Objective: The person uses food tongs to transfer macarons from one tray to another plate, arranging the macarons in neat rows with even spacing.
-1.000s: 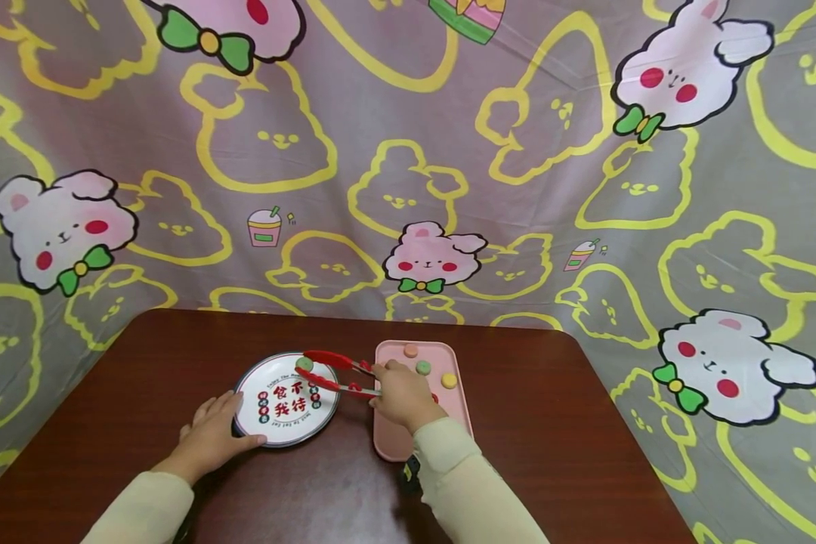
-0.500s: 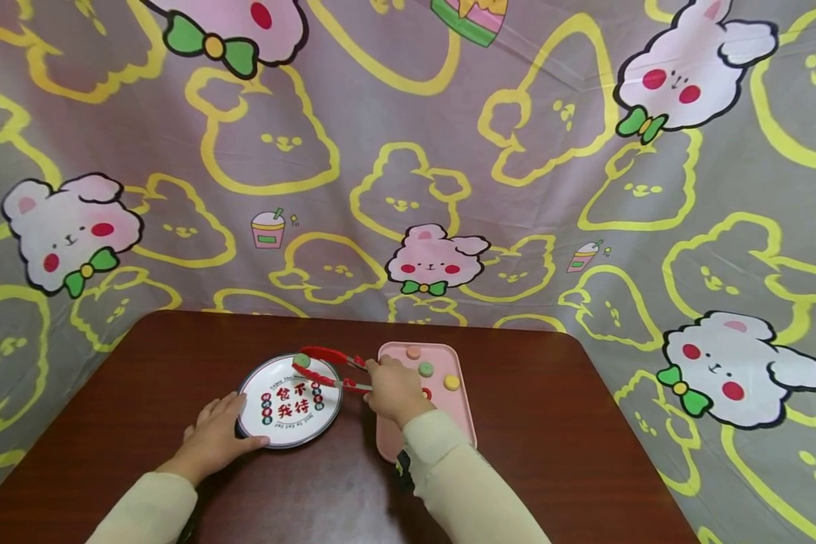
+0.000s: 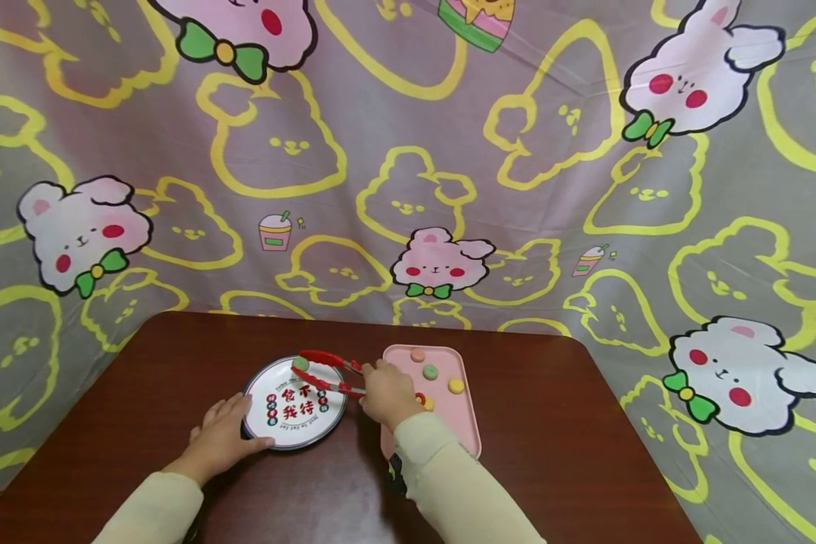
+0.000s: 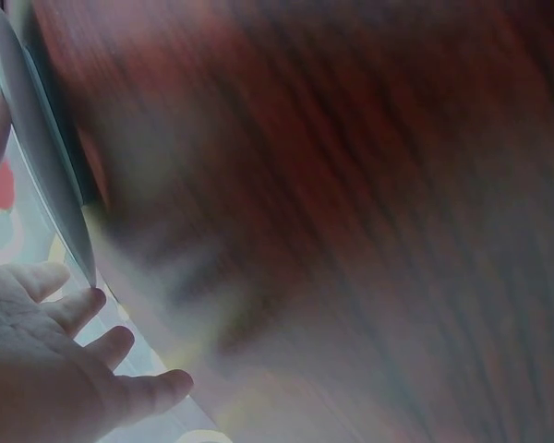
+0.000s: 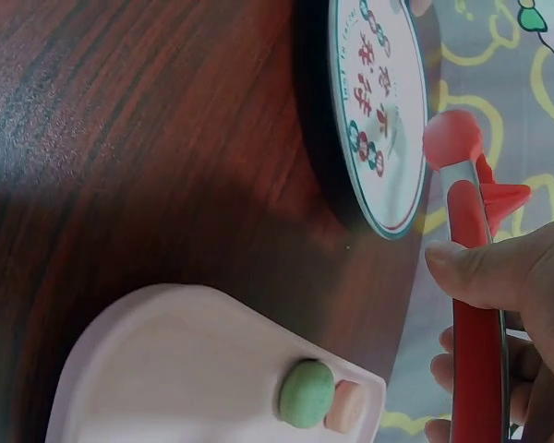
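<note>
My right hand [image 3: 386, 393] grips red-and-silver tongs [image 3: 333, 384]. Their red tips reach over the far part of a white plate [image 3: 265, 378], on either side of a small round green piece [image 3: 301, 364]. In the right wrist view, thumb and fingers wrap the red handle of the tongs [image 5: 477, 369]. My left hand [image 3: 221, 438] rests at the plate's near left rim, thumb toward the front. The left wrist view shows this hand [image 4: 46, 360] with fairly straight, spread fingers close beside the plate's edge [image 4: 51, 175].
Right of the plate lies a pink tray [image 3: 465, 423] with small round pieces: an orange one [image 3: 418, 354], a green one [image 3: 431, 372], a yellow one [image 3: 455, 386] and others partly behind my right hand. A patterned cloth [image 3: 353, 189] hangs behind the brown table [image 3: 530, 453].
My right hand has moved left with the tongs, and the green piece between their tips has shifted slightly left over the plate. The left hand stays at the rim. The head view has turned slightly.
</note>
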`<action>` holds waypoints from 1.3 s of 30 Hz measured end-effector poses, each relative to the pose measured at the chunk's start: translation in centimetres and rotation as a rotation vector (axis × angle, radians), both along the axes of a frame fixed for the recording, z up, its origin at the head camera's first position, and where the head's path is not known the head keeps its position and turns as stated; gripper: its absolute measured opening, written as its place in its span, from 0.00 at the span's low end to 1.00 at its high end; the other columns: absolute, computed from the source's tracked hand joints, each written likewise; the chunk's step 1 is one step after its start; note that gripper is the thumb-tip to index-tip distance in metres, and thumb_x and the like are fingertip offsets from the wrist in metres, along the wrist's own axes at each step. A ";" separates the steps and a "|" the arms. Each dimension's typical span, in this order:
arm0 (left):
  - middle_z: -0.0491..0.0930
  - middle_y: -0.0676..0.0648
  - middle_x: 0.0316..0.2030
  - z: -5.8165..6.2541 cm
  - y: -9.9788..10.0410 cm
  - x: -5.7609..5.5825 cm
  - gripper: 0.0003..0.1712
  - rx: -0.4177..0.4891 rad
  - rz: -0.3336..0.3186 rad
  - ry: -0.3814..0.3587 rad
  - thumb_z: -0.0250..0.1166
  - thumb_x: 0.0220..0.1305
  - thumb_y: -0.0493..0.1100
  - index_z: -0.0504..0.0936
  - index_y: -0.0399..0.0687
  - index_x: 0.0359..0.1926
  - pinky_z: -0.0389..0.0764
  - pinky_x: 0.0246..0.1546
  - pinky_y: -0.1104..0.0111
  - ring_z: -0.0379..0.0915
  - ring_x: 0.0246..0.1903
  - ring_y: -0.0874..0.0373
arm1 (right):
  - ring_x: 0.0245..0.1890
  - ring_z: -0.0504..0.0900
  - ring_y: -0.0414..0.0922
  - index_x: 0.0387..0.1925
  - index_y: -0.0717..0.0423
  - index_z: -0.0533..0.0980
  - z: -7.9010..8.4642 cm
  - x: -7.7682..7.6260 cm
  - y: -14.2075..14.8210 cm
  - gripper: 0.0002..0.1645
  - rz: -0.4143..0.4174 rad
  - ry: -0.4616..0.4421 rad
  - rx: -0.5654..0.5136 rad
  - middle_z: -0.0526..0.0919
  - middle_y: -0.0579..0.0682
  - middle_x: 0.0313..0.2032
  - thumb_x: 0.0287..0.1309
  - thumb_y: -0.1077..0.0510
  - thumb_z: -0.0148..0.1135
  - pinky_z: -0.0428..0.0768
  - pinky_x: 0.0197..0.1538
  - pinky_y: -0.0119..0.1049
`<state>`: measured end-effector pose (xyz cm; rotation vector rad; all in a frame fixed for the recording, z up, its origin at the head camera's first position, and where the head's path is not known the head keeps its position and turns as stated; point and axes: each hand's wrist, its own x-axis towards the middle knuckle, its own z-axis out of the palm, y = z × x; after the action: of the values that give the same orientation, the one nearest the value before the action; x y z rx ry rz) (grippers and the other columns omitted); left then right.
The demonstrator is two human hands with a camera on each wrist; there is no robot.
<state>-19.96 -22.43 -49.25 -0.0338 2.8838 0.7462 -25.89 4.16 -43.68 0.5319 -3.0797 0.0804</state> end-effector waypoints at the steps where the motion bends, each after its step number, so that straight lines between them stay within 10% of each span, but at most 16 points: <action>1: 0.52 0.23 0.67 0.0 0.0 0.0 0.65 0.003 0.001 0.000 0.70 0.45 0.70 0.57 0.27 0.68 0.49 0.54 0.26 0.42 0.64 0.24 | 0.42 0.79 0.47 0.55 0.50 0.77 -0.1 0.0 -0.1 0.30 0.002 0.003 0.002 0.79 0.50 0.41 0.49 0.48 0.72 0.79 0.35 0.45; 39: 0.52 0.23 0.67 -0.1 -0.1 0.1 0.64 0.019 0.011 0.001 0.71 0.45 0.69 0.58 0.27 0.68 0.50 0.54 0.27 0.43 0.64 0.24 | 0.41 0.79 0.48 0.46 0.55 0.77 -1.5 0.1 -2.5 0.20 -0.001 0.048 0.070 0.78 0.52 0.37 0.51 0.53 0.66 0.78 0.40 0.42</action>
<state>-19.90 -22.52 -49.34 -0.0463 2.8798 0.7751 -25.80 1.70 -45.22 0.5267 -3.0454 -0.0397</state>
